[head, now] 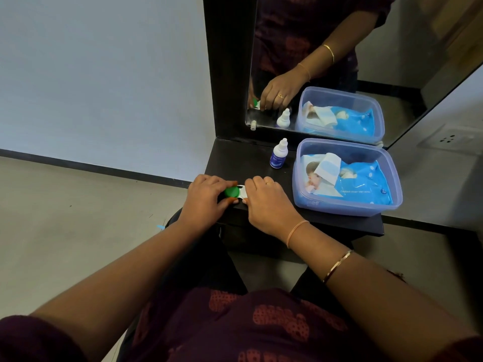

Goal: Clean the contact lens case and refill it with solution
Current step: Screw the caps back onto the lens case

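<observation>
The lens case (241, 192) lies at the front left edge of the shelf (243, 158) — the left hand (206, 197) pinches its green cap (231, 192), the right hand (266, 202) grips the other end. With a hard twist by the 2 hands it could slip off this edge.

One lens case (231, 192), one dropper bottle (279, 155), one plastic box (347, 209), one pack of wipes (366, 184) (doubles in the mirror (392, 74) uncounted).

Soft even indoor light, faint shadows, sharp centre, wide-angle bending at edges, dim reflections in the mirror (339, 61)
</observation>
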